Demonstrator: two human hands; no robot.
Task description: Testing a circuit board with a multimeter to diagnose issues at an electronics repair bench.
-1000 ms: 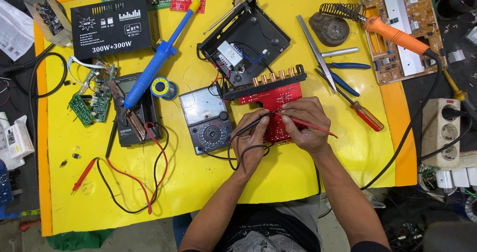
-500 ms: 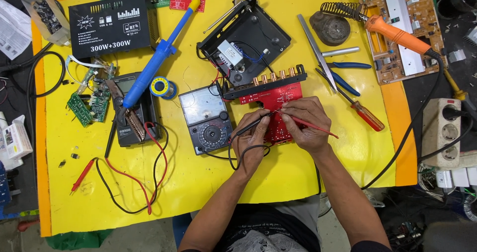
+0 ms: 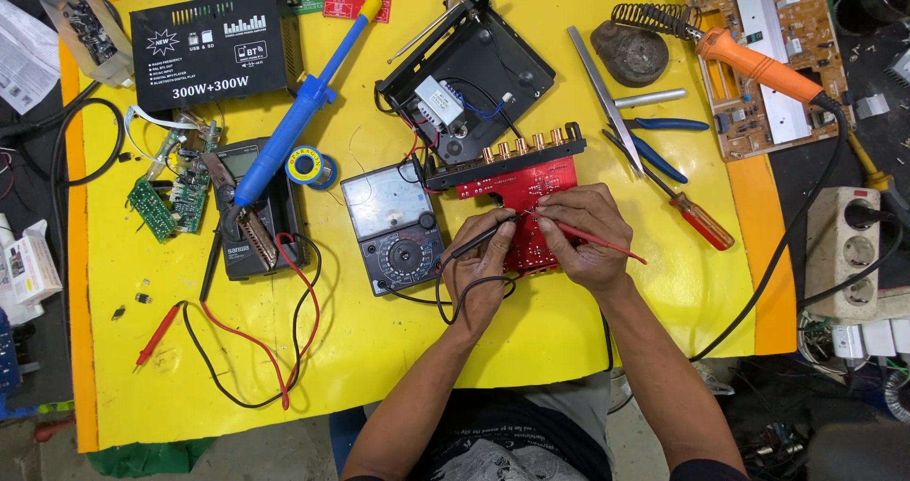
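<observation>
Left hand (image 3: pixel 482 271): closing round black test probe (image 3: pixel 477 241), tip pointing up-right onto red circuit board (image 3: pixel 523 197).
Right hand (image 3: pixel 586 236): pinching red test probe (image 3: pixel 592 237), fingers curled, tip touching the board just beside black probe's tip; red shaft sticking out to the right past the knuckles.
Red circuit board: lying flat on yellow counter (image 3: pixel 379 348), centre of view, row of gold jacks along its top edge, partly hidden under both hands.
Analog multimeter (image 3: pixel 392 228): sitting just left of the board, black lead looping from it toward left hand.
Black chassis (image 3: pixel 469 73): resting above the board, touching its top edge, wires running btwn them.
Blue solder sucker (image 3: pixel 301 113): lying diagonally across a dark digital meter (image 3: pixel 254 217), well left of hands.
Solder spool (image 3: pixel 307 166): beside the sucker.
Red-handled screwdriver (image 3: pixel 697 217): lying right of right hand, near.
Orange soldering iron (image 3: pixel 754 62): lying top right on a brown board (image 3: pixel 754 59).
</observation>
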